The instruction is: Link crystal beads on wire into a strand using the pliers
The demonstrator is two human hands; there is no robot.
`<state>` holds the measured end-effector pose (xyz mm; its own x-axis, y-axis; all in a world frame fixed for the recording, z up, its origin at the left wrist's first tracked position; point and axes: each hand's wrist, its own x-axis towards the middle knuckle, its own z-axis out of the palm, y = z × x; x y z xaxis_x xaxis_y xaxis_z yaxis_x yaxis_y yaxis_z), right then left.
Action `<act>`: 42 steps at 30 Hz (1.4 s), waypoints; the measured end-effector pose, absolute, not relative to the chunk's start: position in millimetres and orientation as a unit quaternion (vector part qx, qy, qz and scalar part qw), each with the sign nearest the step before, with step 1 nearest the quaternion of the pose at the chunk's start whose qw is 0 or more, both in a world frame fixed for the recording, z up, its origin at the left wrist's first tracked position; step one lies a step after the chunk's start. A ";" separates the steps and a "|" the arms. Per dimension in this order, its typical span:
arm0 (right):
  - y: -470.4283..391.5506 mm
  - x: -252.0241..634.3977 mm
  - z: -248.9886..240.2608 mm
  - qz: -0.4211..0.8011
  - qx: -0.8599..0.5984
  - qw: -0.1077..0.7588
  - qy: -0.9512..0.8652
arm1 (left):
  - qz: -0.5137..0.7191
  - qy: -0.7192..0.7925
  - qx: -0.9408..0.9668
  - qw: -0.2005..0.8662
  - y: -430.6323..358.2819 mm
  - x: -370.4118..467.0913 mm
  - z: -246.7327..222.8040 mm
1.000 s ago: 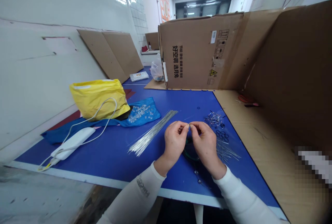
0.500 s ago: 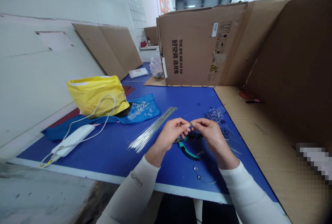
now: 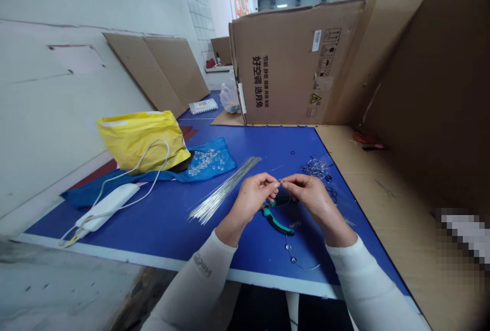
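My left hand (image 3: 254, 195) and my right hand (image 3: 306, 193) meet fingertip to fingertip above the blue tabletop. Both are closed in a pinch on a thin wire; its very end is too small to make out. Beneath them lie pliers (image 3: 276, 222) with green and black handles, partly hidden by the hands. A wire strand with clear round beads (image 3: 293, 260) curves over the table toward its front edge. Left of my left hand lies a bundle of straight silvery wires (image 3: 225, 193). Beyond my right hand is a pile of clear and dark small pieces (image 3: 317, 167).
Clear beads (image 3: 206, 161) lie on a blue cloth bag (image 3: 225, 155), beside a yellow bag (image 3: 143, 139). A white power strip (image 3: 109, 208) with its cable sits at the left. A large cardboard box (image 3: 291, 75) walls off the back and right. Black rings (image 3: 331, 195) lie right.
The hands stay together in nearly the same pinch, with only slight finger movement. The view has shifted a little.
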<state>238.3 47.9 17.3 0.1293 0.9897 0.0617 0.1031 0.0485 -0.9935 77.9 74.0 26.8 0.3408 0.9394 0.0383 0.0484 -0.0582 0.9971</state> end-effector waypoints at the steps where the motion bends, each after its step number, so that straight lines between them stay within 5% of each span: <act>1: 47.9 237.7 17.1 0.433 -0.541 0.522 -0.497 | 0.409 0.407 0.603 0.551 73.8 78.6 26.1; 24: 50.1 232.5 9.9 0.438 -0.551 0.536 -0.466 | 0.401 0.417 0.649 0.494 78.1 80.7 11.4; 36: 59.6 260.4 -3.0 0.406 -0.612 0.472 -0.488 | 0.116 0.363 0.916 0.127 72.2 71.9 12.8; 42: 60.1 258.9 -5.7 0.410 -0.614 0.453 -0.499 | 0.157 0.364 0.907 0.139 79.9 68.6 16.3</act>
